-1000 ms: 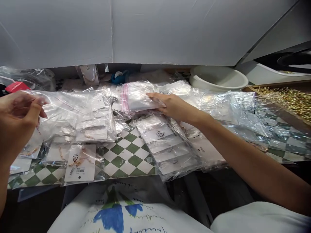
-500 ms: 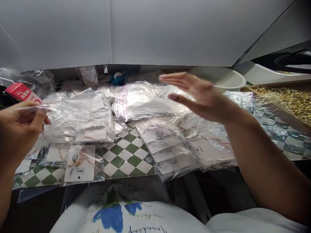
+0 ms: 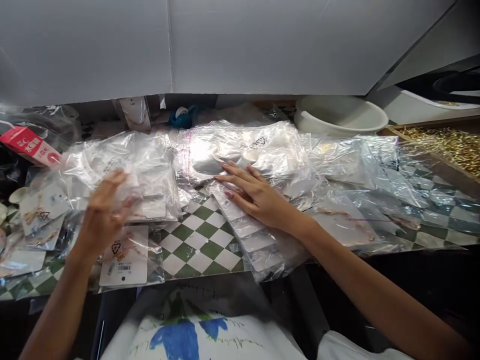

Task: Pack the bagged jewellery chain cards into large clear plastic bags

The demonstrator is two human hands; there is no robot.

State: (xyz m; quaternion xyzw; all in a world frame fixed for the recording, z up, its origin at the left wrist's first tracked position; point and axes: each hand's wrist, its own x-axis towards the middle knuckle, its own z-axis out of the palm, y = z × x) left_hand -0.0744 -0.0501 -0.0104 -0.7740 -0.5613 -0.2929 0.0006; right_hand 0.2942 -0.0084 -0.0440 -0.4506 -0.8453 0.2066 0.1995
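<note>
My right hand [image 3: 258, 197] lies flat with fingers apart, resting on a row of overlapping clear bags with white cards [image 3: 255, 243] and the near edge of a stack of clear plastic bags [image 3: 240, 150]. My left hand [image 3: 103, 215], blurred by motion, is over the front of another pile of clear bags with cards [image 3: 150, 185]. Whether its fingers grip anything cannot be made out. Just below it a bagged white card with a fine gold-coloured chain [image 3: 131, 260] lies near the table's front edge, partly covered by the hand.
More bagged cards with chains [image 3: 43, 210] lie at left, beside a red and white carton [image 3: 32, 145]. At the back stand a blue tape dispenser [image 3: 182, 117] and a white bowl [image 3: 341, 115]. A box of small gold-coloured pieces [image 3: 446, 147] is at right. A grey panel [image 3: 240, 50] overhangs the back.
My left hand has moved right and no longer pinches the raised clear bag, which is down on the left pile. My right hand has come down onto the middle bags.
</note>
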